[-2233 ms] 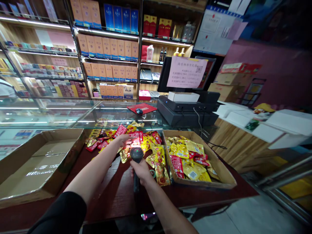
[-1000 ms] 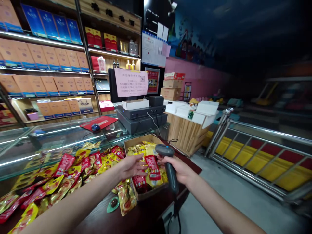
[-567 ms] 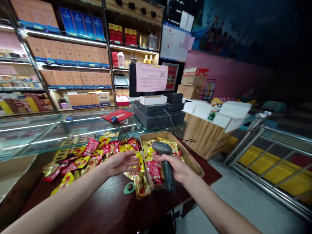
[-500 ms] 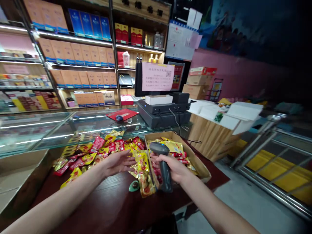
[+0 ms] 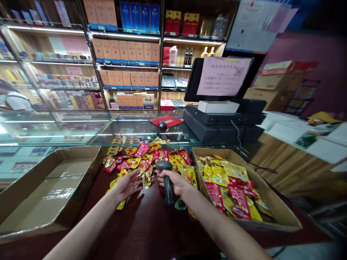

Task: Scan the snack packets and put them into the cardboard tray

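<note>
1. Dark grey, the scanner is gripped in the right hand; the left hand is spread wide, nothing seen held.
2. Just beyond, loose packets are heaped on the bench, seemingly left undone.
3. At right, boxed packets are apparently done.

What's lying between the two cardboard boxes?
In the head view, a heap of packets and a small green item lie between them. The left hand and the right hand, holding the scanner, are over that stretch.
</note>
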A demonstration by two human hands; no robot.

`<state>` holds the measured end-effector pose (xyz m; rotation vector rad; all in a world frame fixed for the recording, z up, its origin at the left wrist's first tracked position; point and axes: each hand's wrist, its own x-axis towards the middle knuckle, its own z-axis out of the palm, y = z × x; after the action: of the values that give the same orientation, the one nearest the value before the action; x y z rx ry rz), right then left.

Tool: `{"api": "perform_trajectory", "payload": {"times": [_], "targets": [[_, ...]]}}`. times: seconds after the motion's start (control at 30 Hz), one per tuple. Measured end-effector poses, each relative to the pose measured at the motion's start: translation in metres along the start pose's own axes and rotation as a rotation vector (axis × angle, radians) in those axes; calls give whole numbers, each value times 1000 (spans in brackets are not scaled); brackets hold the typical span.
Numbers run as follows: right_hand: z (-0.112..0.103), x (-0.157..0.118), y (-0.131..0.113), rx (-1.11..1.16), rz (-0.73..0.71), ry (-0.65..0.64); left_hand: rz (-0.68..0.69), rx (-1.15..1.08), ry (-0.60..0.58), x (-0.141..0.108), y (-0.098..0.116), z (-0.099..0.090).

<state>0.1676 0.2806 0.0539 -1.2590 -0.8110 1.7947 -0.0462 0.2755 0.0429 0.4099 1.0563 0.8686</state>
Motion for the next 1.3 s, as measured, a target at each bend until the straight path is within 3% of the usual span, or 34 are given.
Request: {"api": "perform_trajectory", "payload": {"times": [0.1, 0.3, 0.4, 0.57, 0.7, 0.83, 1.03, 1.3], "targets": [[8, 22, 9, 49, 115, 13, 38, -16, -9, 9, -11, 1], [15, 41, 20, 42, 128, 64, 100, -64, 28, 13, -20, 13], [10, 34, 22, 45, 125, 61, 57, -53, 20, 10, -23, 18], [2, 12, 24, 76, 84, -18, 19, 6, -179, 15, -35, 22], [-3, -4, 26, 75, -8, -38, 73, 43, -260, 24, -45, 26], [-9, -16, 27, 109, -64, -24, 58, 24, -278, 34, -53, 28], [-16, -24, 31, 140, -189, 193, 0, 72, -223, 38, -57, 34], [-27, -13, 32, 172, -181, 138, -11, 335, -285, 35, -59, 39]]}}
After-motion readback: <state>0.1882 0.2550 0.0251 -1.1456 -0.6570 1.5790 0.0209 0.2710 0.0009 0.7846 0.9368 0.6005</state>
